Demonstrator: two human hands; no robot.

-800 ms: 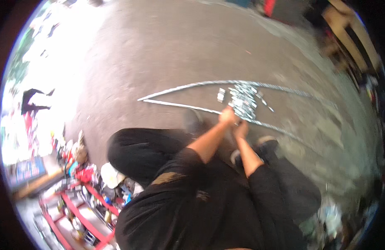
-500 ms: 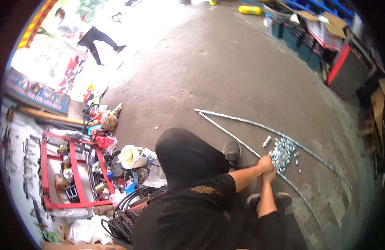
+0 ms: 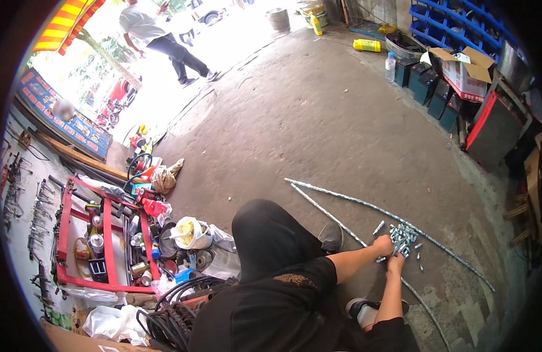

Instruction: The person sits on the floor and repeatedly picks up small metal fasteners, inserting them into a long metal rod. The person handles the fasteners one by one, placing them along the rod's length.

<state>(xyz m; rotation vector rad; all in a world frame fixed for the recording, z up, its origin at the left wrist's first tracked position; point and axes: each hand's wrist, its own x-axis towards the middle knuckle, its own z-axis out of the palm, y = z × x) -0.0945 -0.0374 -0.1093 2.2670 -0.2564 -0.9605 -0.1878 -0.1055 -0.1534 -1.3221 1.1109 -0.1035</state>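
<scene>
A heap of small silvery metal pieces, cylindrical and bolt-like (image 3: 404, 234), lies on the concrete floor. My left hand (image 3: 383, 245) is closed at the heap's near left edge. Close below it, my right hand (image 3: 395, 263) has its fingers curled together. Whatever the fingers hold is too small or hidden to make out. One long, thin silvery rod or strand (image 3: 326, 205) runs under my hands toward the lower right. Another long silvery strand (image 3: 441, 249) passes beyond the heap; the two nearly meet at their far left ends. A single loose piece (image 3: 379, 227) lies beside the heap.
At left are a red metal frame (image 3: 108, 234), a white bucket (image 3: 191, 233) and black cables (image 3: 177, 287). Dark battery-like boxes (image 3: 440, 105) and an open carton (image 3: 464, 79) line the right side. A person (image 3: 159, 41) is at the bright doorway.
My view has shifted, and the scene is sharper. My hands, together before, are now slightly apart beside the heap. The person at the doorway has changed stride and appears farther right.
</scene>
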